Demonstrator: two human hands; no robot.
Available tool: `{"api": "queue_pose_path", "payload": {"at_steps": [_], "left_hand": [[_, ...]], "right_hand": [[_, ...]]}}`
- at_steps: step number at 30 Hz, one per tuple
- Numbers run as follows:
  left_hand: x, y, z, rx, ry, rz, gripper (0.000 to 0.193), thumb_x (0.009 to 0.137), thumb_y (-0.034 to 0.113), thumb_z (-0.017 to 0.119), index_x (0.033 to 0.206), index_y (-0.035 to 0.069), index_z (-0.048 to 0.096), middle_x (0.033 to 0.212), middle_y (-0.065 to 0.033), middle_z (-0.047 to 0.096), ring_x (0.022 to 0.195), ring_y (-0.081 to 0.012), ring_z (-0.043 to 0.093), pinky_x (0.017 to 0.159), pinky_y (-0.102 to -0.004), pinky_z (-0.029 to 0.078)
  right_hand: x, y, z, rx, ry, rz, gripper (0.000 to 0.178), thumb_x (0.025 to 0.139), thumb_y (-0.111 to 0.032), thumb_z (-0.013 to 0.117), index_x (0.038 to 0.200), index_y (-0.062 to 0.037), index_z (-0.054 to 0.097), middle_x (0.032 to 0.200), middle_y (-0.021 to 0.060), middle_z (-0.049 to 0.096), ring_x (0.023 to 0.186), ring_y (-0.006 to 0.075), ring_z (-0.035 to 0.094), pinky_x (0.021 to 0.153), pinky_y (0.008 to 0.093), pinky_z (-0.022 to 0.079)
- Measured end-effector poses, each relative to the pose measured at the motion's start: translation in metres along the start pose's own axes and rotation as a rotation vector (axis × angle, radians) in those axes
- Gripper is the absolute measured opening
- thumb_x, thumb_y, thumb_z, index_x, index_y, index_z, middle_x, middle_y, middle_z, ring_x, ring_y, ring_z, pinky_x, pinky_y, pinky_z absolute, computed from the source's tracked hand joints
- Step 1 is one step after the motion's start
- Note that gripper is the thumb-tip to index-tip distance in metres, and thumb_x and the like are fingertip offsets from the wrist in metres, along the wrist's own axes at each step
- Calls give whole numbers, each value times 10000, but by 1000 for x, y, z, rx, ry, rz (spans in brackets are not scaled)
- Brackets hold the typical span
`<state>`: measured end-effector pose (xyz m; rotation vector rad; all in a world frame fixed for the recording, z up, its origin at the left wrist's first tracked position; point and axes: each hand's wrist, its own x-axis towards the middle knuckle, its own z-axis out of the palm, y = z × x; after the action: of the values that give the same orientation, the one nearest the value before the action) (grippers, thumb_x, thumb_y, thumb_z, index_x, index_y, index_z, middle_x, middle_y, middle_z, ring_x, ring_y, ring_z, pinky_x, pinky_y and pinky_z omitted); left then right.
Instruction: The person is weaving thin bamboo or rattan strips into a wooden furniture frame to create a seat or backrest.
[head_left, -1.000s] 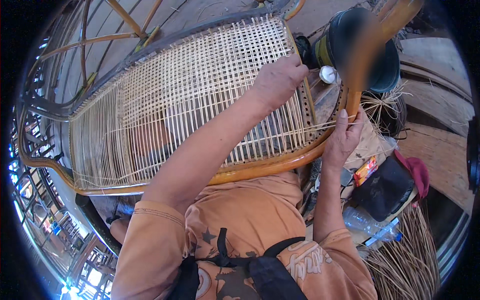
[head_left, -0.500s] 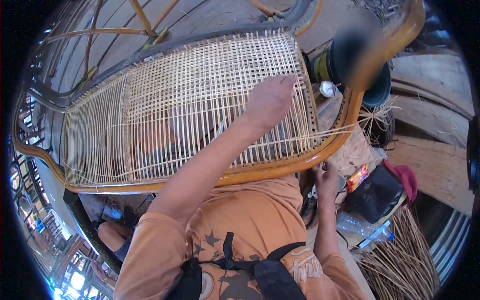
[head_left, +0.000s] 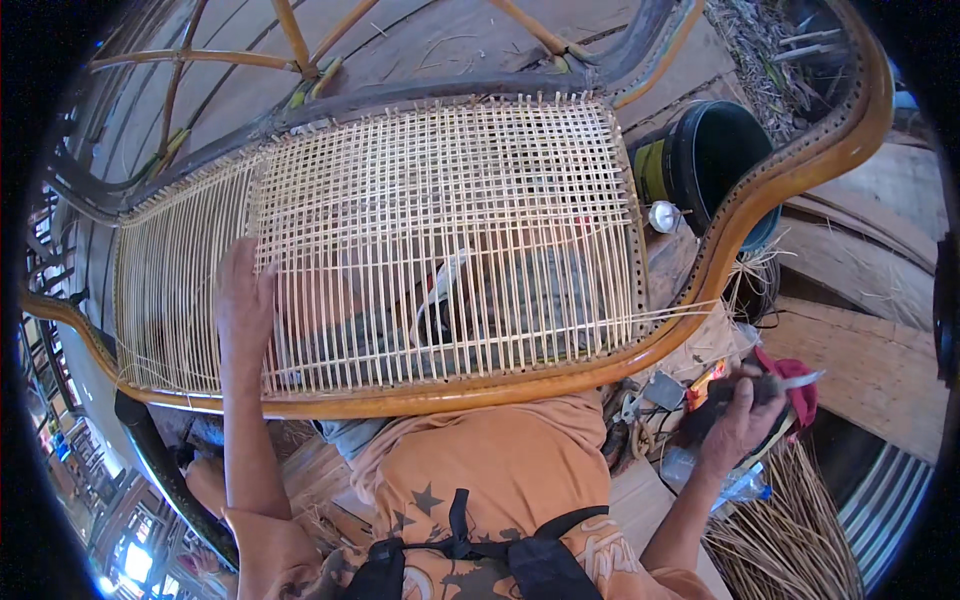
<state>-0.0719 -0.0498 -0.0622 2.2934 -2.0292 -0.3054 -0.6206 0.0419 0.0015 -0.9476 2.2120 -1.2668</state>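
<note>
A half-woven rattan seat panel lies before me in a curved, glossy wooden frame. Its far part is a close grid, while the near part has mostly lengthwise strands. My left hand rests over the strands left of the middle, fingers stretched and slightly apart, with nothing visible in it. Off the right end of the frame, my right hand is closed round the dark handle of a knife, its pale blade pointing right. Loose strand ends stick out over the frame's right side.
A dark bucket lies on its side past the right frame, near a small white round object. A bundle of rattan strips, a plastic bottle and a red cloth lie at the lower right.
My left hand has moved from the panel's right part to the left. My right hand has come up and right from beside the frame, with the knife now showing in it.
</note>
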Motion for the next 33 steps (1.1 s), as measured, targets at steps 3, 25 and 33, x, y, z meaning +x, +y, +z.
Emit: {"api": "queue_pose_path", "payload": {"at_steps": [3,25,33], "left_hand": [[-4,-13,3,71,-60,-18,450,975,245,520,1374,42,471,1396,-220,468,1284,-374,451,1054,-468,376],[-1,-42,23,49,-24,-101,468,992,230,496,1406,41,386,1338,-213,504,1220,-380,507,1015,-470,410],[5,-37,7,35,-139,-225,349,933,185,559,1240,24,519,1015,-187,632,957,-360,603,889,-475,435]], "right_hand": [[21,-35,50,5,-191,-144,406,878,-3,630,1258,-21,489,1042,95,622,955,165,598,889,305,483],[81,-52,171,50,-220,-300,257,824,-86,746,1026,-62,588,987,45,612,927,157,585,847,280,466],[79,-46,169,-143,-461,-245,343,901,-177,676,1211,-71,576,963,5,604,848,122,574,783,273,474]]}}
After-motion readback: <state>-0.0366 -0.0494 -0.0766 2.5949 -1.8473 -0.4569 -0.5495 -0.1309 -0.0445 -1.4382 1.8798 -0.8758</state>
